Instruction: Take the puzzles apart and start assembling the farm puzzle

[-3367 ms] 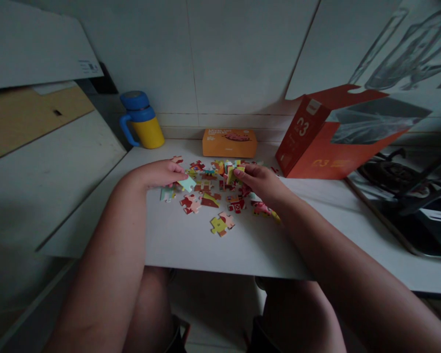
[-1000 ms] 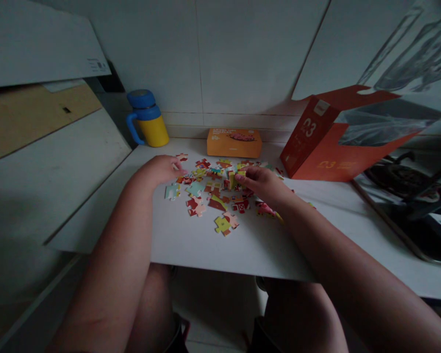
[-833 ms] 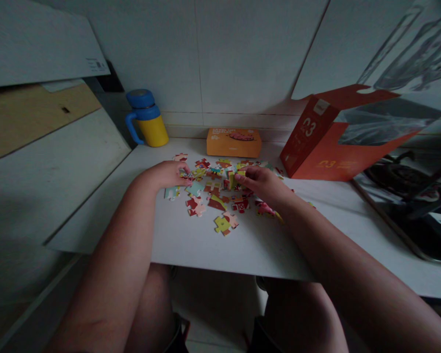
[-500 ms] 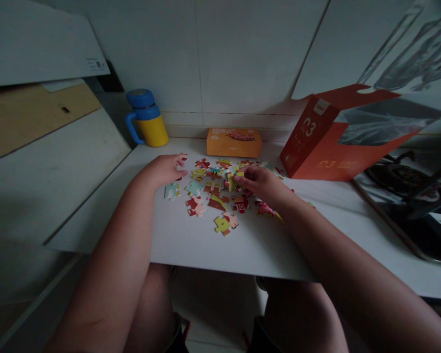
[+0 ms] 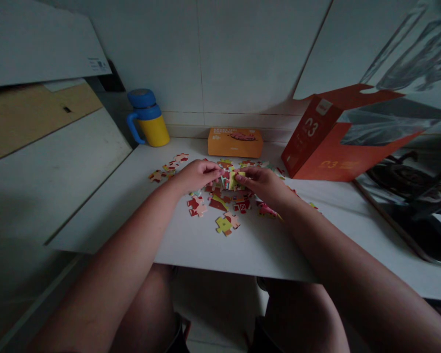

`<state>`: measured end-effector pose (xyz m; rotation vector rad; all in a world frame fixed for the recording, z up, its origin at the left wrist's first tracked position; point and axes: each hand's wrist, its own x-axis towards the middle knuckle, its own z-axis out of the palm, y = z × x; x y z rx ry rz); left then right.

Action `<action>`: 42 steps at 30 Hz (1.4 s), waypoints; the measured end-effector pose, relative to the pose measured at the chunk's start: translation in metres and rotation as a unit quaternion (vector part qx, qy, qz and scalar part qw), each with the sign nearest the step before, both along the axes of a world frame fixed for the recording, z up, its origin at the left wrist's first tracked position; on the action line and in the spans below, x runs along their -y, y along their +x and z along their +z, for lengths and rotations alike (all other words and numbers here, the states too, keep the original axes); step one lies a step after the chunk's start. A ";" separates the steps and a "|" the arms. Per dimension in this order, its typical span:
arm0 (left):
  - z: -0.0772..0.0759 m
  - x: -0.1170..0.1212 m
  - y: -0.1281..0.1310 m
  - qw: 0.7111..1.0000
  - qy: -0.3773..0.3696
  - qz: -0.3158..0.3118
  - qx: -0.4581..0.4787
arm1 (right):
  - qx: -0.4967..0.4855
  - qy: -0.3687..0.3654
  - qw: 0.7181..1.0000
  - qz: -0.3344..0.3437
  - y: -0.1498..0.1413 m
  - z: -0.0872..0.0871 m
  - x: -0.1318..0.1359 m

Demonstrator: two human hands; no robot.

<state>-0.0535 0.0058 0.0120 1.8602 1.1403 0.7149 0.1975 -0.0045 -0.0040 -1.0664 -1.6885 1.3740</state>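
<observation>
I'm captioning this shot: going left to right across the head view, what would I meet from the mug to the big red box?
Blue-and-yellow mug → left hand → puzzle pieces held in the right hand → right hand → big red box.

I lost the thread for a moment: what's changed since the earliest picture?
The left hand let go of the mint piece, now mostly hidden by that hand, and moved right to the puzzle pieces in the right hand; whether it grips any is unclear. The right hand still holds pieces. The mug, orange box and red box stayed put.
</observation>
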 end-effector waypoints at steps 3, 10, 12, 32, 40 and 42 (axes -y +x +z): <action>0.004 -0.001 -0.005 1.000 0.008 0.018 -0.007 | 0.019 0.018 1.000 -0.008 0.002 -0.006 -0.004; 0.011 -0.017 -0.048 0.952 0.075 0.286 -0.080 | 0.048 0.027 0.997 -0.058 0.006 0.001 -0.007; 0.009 -0.023 -0.062 0.919 0.134 0.340 -0.148 | 0.037 0.024 0.997 -0.062 0.005 0.004 -0.007; -0.016 -0.039 -0.067 0.896 -0.001 0.313 -0.315 | 0.071 0.042 0.996 -0.034 0.005 0.007 0.000; 0.001 -0.039 -0.086 0.846 -0.044 0.339 -0.410 | 0.082 0.043 0.995 -0.034 0.004 0.011 0.002; 0.004 -0.038 -0.091 0.842 -0.056 0.354 -0.404 | 0.080 0.041 0.996 -0.030 0.005 0.010 0.001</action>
